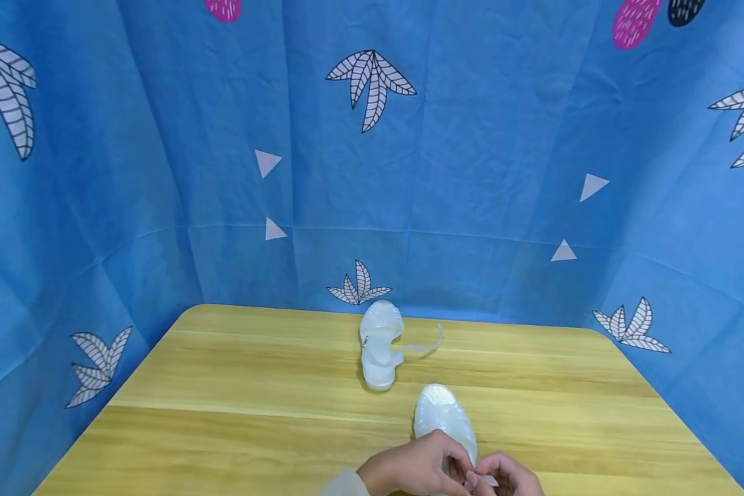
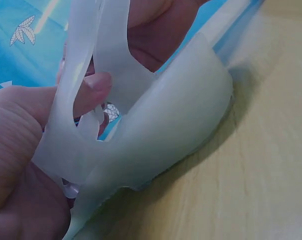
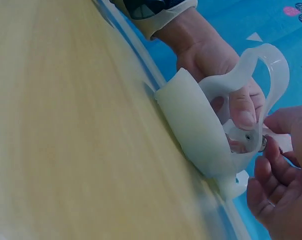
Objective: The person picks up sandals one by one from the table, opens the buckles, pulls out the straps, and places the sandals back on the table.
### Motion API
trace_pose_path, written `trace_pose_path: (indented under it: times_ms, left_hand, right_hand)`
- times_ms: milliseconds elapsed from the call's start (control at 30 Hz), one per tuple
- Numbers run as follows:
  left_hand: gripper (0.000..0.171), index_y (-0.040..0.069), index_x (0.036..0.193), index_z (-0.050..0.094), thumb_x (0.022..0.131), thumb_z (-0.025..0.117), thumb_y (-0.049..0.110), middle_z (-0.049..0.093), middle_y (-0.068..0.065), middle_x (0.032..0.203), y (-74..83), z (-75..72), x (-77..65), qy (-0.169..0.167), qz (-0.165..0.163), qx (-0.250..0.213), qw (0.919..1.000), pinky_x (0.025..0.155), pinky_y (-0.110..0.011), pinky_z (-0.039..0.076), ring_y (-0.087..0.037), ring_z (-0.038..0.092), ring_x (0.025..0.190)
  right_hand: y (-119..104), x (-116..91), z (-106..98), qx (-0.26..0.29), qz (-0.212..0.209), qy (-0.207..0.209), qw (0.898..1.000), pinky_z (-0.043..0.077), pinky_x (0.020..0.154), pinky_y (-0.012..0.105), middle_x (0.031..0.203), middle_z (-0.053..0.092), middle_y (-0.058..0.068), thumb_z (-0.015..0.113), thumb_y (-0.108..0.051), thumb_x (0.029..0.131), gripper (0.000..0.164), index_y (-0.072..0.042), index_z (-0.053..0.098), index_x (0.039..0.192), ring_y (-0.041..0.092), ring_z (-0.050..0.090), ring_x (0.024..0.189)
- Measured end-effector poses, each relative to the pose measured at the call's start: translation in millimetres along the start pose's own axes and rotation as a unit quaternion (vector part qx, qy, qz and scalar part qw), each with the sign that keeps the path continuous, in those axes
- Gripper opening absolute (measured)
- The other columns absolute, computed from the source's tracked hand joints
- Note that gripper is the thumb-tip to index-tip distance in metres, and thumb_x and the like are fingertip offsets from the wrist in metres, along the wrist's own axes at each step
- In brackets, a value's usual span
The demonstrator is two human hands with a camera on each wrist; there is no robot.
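Observation:
A translucent white sandal (image 1: 443, 417) lies at the table's front edge, toe pointing away from me. My left hand (image 1: 412, 465) bends over its ankle strap, with the thumb inside the strap loop in the right wrist view. On the right side, my right hand (image 1: 511, 475) pinches the strap end beside a small metal buckle (image 3: 263, 144). The fingers of both hands meet at this fastening. In the left wrist view, the heel cup (image 2: 166, 115) shows close up, and the strap partly hides the fingertips.
A second white sandal (image 1: 381, 344) lies farther back, its unfastened strap (image 1: 424, 348) stretched to the right. The wooden table (image 1: 254, 386) ends at a blue patterned curtain (image 1: 490, 158) on the back and sides.

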State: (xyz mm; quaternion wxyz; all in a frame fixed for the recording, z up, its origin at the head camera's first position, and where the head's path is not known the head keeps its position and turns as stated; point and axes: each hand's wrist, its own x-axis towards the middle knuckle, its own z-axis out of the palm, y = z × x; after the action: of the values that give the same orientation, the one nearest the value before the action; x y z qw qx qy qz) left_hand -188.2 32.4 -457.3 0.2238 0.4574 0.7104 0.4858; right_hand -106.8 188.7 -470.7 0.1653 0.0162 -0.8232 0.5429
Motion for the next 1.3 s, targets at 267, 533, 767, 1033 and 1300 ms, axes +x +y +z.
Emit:
trace_pose_path:
  times_ms: [267,533,767,1033,1300]
  left_hand:
    - [0.016,0.004,0.095,0.071,0.083,0.072,0.014,0.069,0.006,0.087,6.0,-10.1,-1.2,-0.018,-0.007,0.119,0.9927,0.072,-0.009,0.046,0.012,0.053,0.077]
    - [0.02,0.005,0.1,0.073,0.087,0.068,0.018,0.067,0.005,0.095,7.6,-15.8,-4.6,-0.025,0.017,0.169,0.9851,0.074,-0.008,0.044,0.013,0.052,0.083]
    - [0.018,-0.001,0.098,0.073,0.086,0.067,0.011,0.069,-0.003,0.089,1.6,-14.5,-6.6,0.0,0.026,0.07,0.9972,0.07,-0.011,0.048,0.012,0.051,0.077]
    - [0.016,-0.003,0.094,0.073,0.084,0.069,0.009,0.07,-0.009,0.087,1.3,-3.1,-6.0,0.048,0.044,0.018,0.9977,0.07,-0.014,0.05,0.01,0.054,0.075]
    - [0.017,-0.006,0.093,0.071,0.085,0.068,0.008,0.068,-0.016,0.088,-3.3,3.5,-3.3,0.066,0.053,-0.041,0.9956,0.074,-0.017,0.051,0.008,0.056,0.076]
  right_hand:
    - [3.2,5.0,-11.7,-0.016,0.07,-0.077,0.994,0.045,0.047,0.021,0.061,0.056,-0.005,0.061,0.0,0.085,0.006,0.002,0.061,0.079,0.002,0.049,0.051]
    - [8.3,5.2,-13.4,-0.008,0.044,-0.078,0.996,0.045,0.047,0.022,0.061,0.055,-0.006,0.062,0.001,0.084,0.006,0.004,0.06,0.079,0.002,0.049,0.052]
    - [9.3,3.6,-12.1,0.011,0.048,-0.071,0.996,0.045,0.046,0.022,0.06,0.054,-0.006,0.063,0.002,0.083,0.007,0.005,0.06,0.078,0.002,0.049,0.051]
    - [14.8,6.5,-16.7,0.079,0.156,-0.083,0.981,0.046,0.048,0.022,0.062,0.061,0.002,0.067,-0.009,0.081,0.016,0.006,0.062,0.08,0.007,0.052,0.052]
    - [26.2,6.9,-18.7,0.132,0.186,-0.106,0.968,0.047,0.05,0.021,0.063,0.061,0.0,0.069,-0.02,0.081,0.021,0.001,0.066,0.08,0.007,0.054,0.054]
